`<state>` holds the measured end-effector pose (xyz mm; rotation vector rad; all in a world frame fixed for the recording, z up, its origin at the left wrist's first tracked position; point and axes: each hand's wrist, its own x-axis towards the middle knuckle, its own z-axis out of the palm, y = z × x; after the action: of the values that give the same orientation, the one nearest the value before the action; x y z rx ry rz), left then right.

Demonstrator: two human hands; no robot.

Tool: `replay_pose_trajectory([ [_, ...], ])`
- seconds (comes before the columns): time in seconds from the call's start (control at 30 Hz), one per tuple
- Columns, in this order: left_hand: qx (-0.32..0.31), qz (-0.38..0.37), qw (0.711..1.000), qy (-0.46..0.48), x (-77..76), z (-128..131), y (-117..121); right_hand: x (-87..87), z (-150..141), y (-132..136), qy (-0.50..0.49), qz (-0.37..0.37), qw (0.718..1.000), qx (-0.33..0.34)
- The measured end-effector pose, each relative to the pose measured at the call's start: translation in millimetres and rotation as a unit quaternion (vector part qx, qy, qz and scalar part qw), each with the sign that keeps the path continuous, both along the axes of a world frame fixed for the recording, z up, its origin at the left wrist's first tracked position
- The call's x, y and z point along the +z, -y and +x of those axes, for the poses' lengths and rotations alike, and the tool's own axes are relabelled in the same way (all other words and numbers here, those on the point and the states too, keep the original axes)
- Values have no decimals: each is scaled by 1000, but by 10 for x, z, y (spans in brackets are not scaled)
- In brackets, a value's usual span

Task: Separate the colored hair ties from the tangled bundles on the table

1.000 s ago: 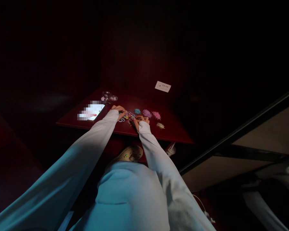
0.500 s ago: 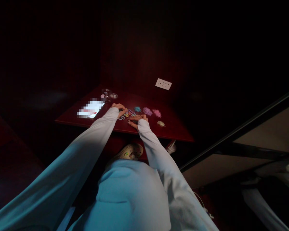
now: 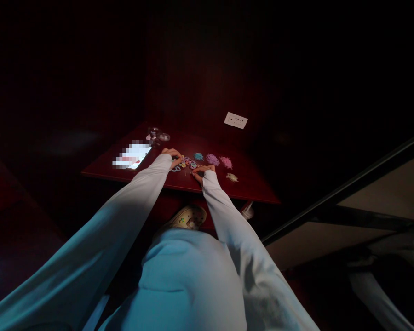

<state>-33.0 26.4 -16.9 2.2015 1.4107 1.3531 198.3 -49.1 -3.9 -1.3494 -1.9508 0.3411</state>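
Both my hands rest on a dark red table (image 3: 255, 186) in a dim room. My left hand (image 3: 173, 155) is curled, fingertips pinched at a cluster of small coloured rings (image 3: 186, 162). My right hand (image 3: 203, 172) lies at the near right side of the same rings, fingers bent down onto them; what it holds is too small to tell. Just beyond lie small heaps of tiny pieces: a blue heap (image 3: 198, 156), a purple heap (image 3: 212, 159), a pink heap (image 3: 226, 162) and a yellowish heap (image 3: 232, 177).
A lit phone (image 3: 133, 156) lies on the table's left part, with a glass object (image 3: 156, 135) behind it. A white wall socket (image 3: 235, 120) sits on the dark wall. My shoe (image 3: 186, 218) shows under the table edge. A dark rail (image 3: 345, 188) runs diagonally at right.
My right hand has shifted slightly right and forward along the rings. My left hand stays at the cluster's left side. The view has drifted a little.
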Motion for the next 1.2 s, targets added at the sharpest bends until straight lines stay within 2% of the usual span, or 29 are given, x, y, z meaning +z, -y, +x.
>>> replay_pose_trajectory([
  [0.27,-15,-4,1000,-6,-4,-9,-15,46,166,58,35,7,999,-10],
  [0.5,7,-16,1000,-2,-20,9,-49,130,37,61,132,-7,991,-23],
  [0.7,7,-37,999,-13,-23,-17,-59,151,-75,33,146,4,988,-56],
  [0.87,10,-40,999,-8,-50,-21,-68,196,-170,13,152,12,987,-46],
  [1.03,8,-33,999,-19,-42,-33,-81,187,-209,-34,121,27,992,-28],
  [1.2,-1,-36,999,-14,-19,-36,-71,112,-79,-108,-12,29,998,-45],
])
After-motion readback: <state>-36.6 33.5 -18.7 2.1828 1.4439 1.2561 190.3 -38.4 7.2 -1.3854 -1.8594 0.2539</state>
